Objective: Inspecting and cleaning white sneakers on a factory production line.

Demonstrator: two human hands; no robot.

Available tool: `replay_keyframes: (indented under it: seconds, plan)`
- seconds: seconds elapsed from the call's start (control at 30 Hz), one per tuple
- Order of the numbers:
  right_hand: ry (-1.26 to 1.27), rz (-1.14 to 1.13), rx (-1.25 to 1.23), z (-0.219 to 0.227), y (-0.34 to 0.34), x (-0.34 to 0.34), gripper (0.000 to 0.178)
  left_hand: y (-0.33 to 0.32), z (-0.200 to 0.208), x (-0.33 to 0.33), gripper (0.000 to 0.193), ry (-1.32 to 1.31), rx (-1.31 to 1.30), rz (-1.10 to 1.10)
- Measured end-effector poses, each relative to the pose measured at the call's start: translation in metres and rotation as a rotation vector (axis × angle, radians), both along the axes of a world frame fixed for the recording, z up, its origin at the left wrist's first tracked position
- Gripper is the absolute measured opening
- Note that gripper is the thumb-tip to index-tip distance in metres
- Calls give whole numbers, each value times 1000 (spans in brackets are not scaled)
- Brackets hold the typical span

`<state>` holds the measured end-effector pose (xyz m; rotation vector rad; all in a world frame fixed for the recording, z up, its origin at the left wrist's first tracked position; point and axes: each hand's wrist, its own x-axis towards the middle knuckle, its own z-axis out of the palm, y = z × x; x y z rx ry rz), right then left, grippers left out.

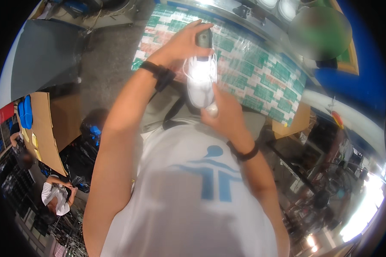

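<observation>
A white laced shoe [201,81] is held upright in the air between both hands, above the near edge of the desk [261,77] and just in front of the person's chest. Its upper end, where a dark grey piece [204,38] stands out of the opening, is enclosed by the left hand [182,45], whose grip is clamped on it: the fingers [201,25] are curled over the top of the grey piece and the thumb is pressed against the shoe's side near the laces. The lower end of the shoe is met by the right hand [225,113], whose grip is closed about it from below, with the thumb laid along the side of the shoe; a small pale rounded part [212,110] is seen at that hand, but what it is cannot be told. A black band [158,73] is worn on the left wrist and another black band [243,153] on the right wrist. The desk behind the shoe is covered by a sheet patterned in green, red and white [244,64] under a glossy film. A white shirt with a blue figure [210,175] fills the lower middle of the view. To the left, brown cardboard [45,128] bearing blue insoles [25,112] is seen, and lower left another person in a white top [55,197] is bent over dark bags [83,158].
</observation>
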<state>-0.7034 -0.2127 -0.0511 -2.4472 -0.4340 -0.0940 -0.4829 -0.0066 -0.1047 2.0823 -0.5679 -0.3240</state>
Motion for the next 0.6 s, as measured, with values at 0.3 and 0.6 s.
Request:
replay_keyframes:
  seconds: [0.3, 0.6]
  plan:
    - [-38, 34, -31, -14, 31, 29, 91, -5, 9, 0, 99, 16, 11, 10]
    - [389, -83, 397, 0, 16, 1, 76, 11, 10, 11, 98, 53, -4, -72]
